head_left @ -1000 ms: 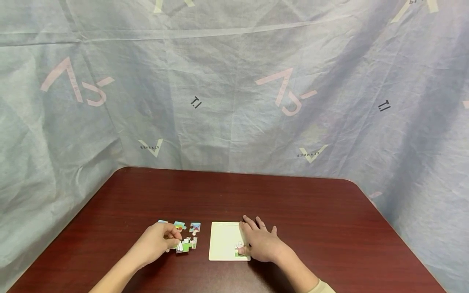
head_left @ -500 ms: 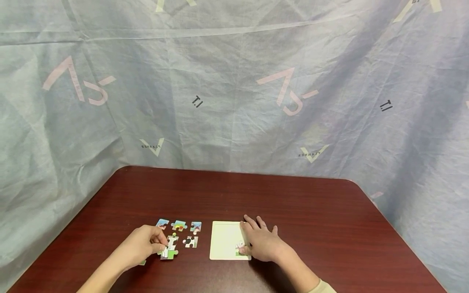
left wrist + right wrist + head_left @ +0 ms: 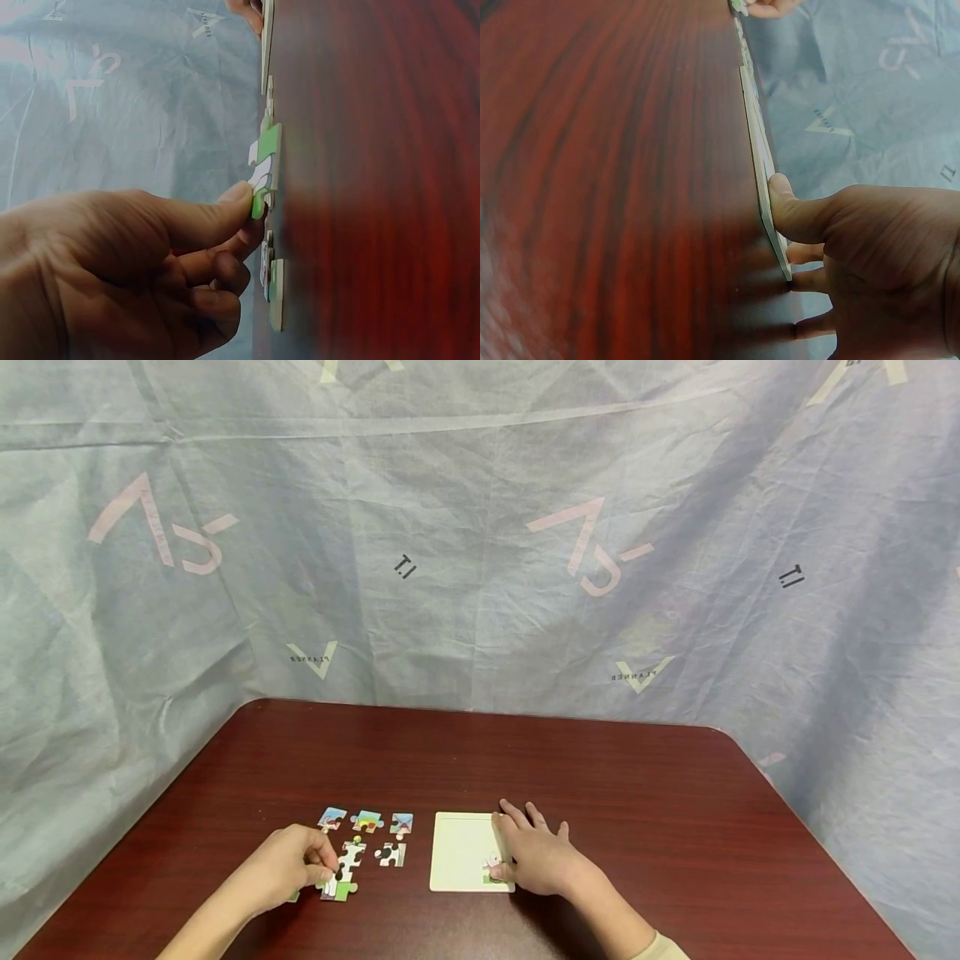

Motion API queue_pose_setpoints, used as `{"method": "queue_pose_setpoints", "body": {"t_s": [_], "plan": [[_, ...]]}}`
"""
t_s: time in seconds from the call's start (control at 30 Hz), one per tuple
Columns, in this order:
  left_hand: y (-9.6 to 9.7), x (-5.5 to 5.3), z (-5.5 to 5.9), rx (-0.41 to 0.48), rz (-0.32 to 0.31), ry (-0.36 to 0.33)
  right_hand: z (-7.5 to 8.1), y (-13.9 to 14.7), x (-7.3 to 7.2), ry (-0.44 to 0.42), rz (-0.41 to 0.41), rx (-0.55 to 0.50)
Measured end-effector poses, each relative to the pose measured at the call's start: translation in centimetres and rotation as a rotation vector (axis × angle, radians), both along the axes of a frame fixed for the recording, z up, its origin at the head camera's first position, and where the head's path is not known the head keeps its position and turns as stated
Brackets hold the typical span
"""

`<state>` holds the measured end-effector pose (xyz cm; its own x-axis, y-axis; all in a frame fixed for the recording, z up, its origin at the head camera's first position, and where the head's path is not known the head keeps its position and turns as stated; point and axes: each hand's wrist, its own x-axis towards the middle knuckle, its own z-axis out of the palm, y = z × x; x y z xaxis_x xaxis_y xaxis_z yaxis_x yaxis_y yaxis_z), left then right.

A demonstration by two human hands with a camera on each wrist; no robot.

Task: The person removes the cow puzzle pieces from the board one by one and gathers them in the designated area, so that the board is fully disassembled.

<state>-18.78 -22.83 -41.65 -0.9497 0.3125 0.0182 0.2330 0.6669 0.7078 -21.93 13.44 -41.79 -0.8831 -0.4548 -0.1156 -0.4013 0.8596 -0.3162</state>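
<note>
My left hand (image 3: 288, 867) pinches a green-and-white jigsaw piece (image 3: 343, 892) between thumb and fingertips, low over the table at the near side of the loose pieces. In the left wrist view, the thumb lies on the tab of that piece (image 3: 270, 142), which tilts slightly. A pale square puzzle board (image 3: 456, 852) lies to the right. My right hand (image 3: 542, 860) rests on the board's right edge, fingers spread and straight. Its thumb presses near a piece (image 3: 487, 862) in the board's near right corner, partly covering it.
Loose jigsaw pieces lie left of the board: a blue-topped one (image 3: 332, 817), a yellow-and-blue one (image 3: 367, 822), one at the right (image 3: 402, 823) and a black-and-white one (image 3: 392, 855). A green piece (image 3: 293, 897) shows beside the left wrist. A grey curtain (image 3: 480, 568) hangs behind the table.
My left hand has moved left and slightly nearer with the green-and-white jigsaw piece, uncovering other loose pieces. My right hand has stayed on the board.
</note>
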Motion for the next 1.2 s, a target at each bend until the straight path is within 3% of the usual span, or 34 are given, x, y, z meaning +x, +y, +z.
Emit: {"method": "queue_pose_setpoints", "body": {"t_s": [0.3, 0.6, 1.0, 1.2], "plan": [[0.2, 0.0, 0.1, -0.013, 0.018, -0.015, 0.0, 0.0, 0.0, -0.004, 0.002, 0.003], [1.5, 0.0, 0.5, -0.046, 0.063, 0.060, 0.1, 0.0, 0.0, -0.017, 0.012, 0.008], [4.3, 0.1, 0.2, -0.009, -0.009, 0.066, 0.3, 0.3, 0.0, -0.019, 0.030, 0.039], [5.9, 0.1, 0.2, -0.017, -0.054, 0.104, 0.5, 0.4, -0.1, -0.049, 0.044, 0.035]]}}
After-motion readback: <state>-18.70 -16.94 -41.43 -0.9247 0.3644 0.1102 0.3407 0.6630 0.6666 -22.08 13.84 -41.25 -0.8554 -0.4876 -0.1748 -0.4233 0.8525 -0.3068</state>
